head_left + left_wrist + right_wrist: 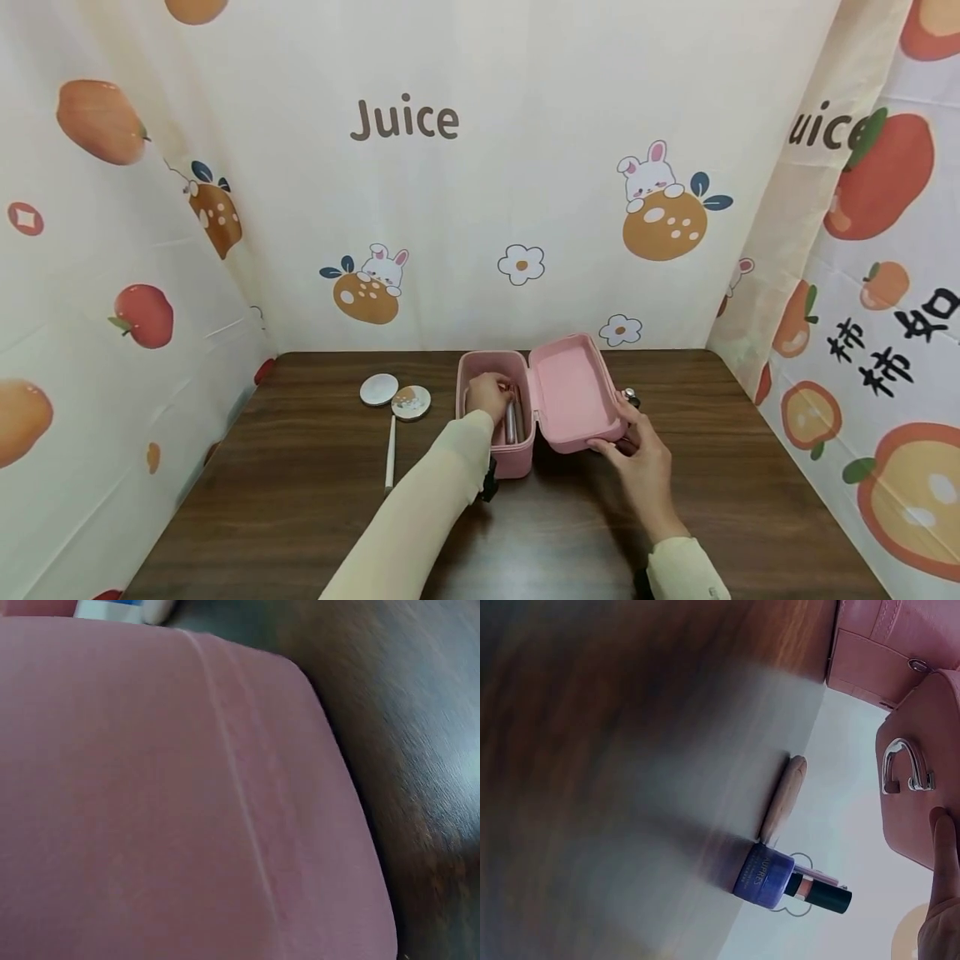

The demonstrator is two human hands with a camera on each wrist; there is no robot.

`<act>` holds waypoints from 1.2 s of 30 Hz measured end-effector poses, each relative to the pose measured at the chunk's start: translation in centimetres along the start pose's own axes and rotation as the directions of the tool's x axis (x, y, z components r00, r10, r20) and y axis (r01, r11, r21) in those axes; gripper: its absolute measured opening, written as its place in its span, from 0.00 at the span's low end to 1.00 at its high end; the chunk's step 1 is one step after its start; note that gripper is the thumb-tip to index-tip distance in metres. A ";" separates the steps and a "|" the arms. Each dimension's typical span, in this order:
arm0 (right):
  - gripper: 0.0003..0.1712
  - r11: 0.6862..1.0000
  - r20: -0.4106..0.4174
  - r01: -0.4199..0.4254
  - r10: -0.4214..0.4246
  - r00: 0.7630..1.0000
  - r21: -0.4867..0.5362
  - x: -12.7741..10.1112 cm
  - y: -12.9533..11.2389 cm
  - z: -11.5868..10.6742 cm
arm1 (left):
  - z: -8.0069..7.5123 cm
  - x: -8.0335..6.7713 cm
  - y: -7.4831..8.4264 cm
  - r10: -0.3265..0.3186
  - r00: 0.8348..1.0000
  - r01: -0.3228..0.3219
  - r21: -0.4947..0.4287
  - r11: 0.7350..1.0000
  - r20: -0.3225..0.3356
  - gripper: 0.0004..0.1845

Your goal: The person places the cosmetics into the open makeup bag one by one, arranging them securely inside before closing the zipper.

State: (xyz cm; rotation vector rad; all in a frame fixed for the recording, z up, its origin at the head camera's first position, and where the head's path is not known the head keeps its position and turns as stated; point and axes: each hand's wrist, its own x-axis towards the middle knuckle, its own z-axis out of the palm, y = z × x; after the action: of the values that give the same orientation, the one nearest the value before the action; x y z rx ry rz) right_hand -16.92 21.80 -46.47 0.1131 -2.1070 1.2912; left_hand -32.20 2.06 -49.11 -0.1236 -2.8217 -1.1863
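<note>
A pink case [512,465] stands on the table near the back wall, its lid [576,390] swung out to the right. My left hand [489,393] reaches down into the case, fingertips at the tops of some slim tubes [514,423]. Whether they grip one is hidden. My right hand [647,467] holds the lid by its outer edge, thumb at the front corner. In the right wrist view, a finger [945,859] lies on the lid's outside, near the silver handle [907,765]. The case's pink surface [135,787] fills most of the left wrist view.
Left of the case lie a plain white disc [379,389], a patterned disc [411,402] and a slim white stick [391,454]. Beyond the lid stand a blue bottle [763,876] and a dark-capped tube [829,896], beside a flat tan object [786,796]. Printed curtains surround the table.
</note>
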 end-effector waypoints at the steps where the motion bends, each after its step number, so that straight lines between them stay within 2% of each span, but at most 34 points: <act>1: 0.36 1.000 -0.001 -0.001 0.001 1.000 -0.001 0.0 0.0 0.0 | 0.1 0.0 0.0 -0.004 1.000 0.004 -0.003 1.000 0.006 0.09; 11: 0.37 1.000 -0.006 -0.009 0.009 1.000 -0.020 -0.1 -0.1 0.0 | 0.9 0.3 -0.4 -0.038 0.999 0.038 -0.001 0.999 -0.012 0.08; 16: 0.38 1.000 -0.006 -0.010 0.010 1.000 -0.025 -0.1 -0.2 -0.1 | 1.1 0.4 -0.5 -0.057 0.998 0.057 -0.004 0.998 0.024 0.07; 22: 0.38 1.000 -0.003 -0.007 0.007 1.000 -0.013 -0.1 -0.1 -0.1 | 1.2 0.4 -0.7 -0.090 0.993 0.094 -0.056 0.994 0.073 0.11; 31: 0.37 1.000 0.004 -0.001 0.001 1.000 -0.025 0.0 -0.2 0.0 | 0.8 0.2 -0.4 -0.126 0.986 0.139 -0.113 0.984 0.111 0.17; 36: 0.37 0.999 0.004 -0.009 0.010 1.000 -0.031 0.0 -0.2 0.0 | 0.7 0.2 -0.5 -0.125 0.987 0.136 -0.108 0.985 0.105 0.19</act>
State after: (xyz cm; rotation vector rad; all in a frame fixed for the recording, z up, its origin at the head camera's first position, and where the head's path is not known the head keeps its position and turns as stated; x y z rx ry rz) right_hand -16.82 21.71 -46.30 0.0927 -2.1330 1.2641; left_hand -32.50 2.24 -49.88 -0.0028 -2.8844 -1.4076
